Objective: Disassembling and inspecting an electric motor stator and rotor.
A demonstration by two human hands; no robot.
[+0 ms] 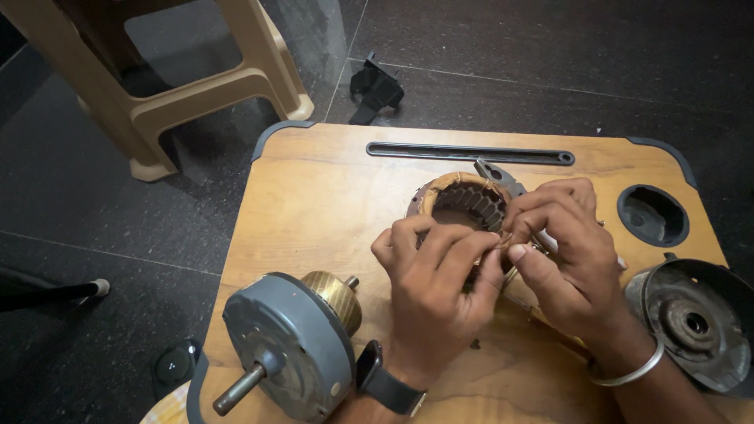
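A round motor stator (pixel 462 201) with copper windings and brown insulating paper lies on the small wooden table (pixel 314 204). My left hand (pixel 436 294), with a black watch at the wrist, pinches the stator's near rim. My right hand (pixel 569 251), with a metal bangle at the wrist, meets the left fingers at that rim and holds a pair of pliers (pixel 499 177), whose jaws stick out past the far side of the stator. What the fingertips pinch is too small to tell.
A grey motor end cover with rotor and shaft (pixel 287 349) lies at the table's front left. A dark metal end bell (pixel 695 322) sits at the right edge, behind it a round cup hole (pixel 652 214). A beige plastic stool (pixel 169 78) and a black part (pixel 377 90) stand on the dark floor.
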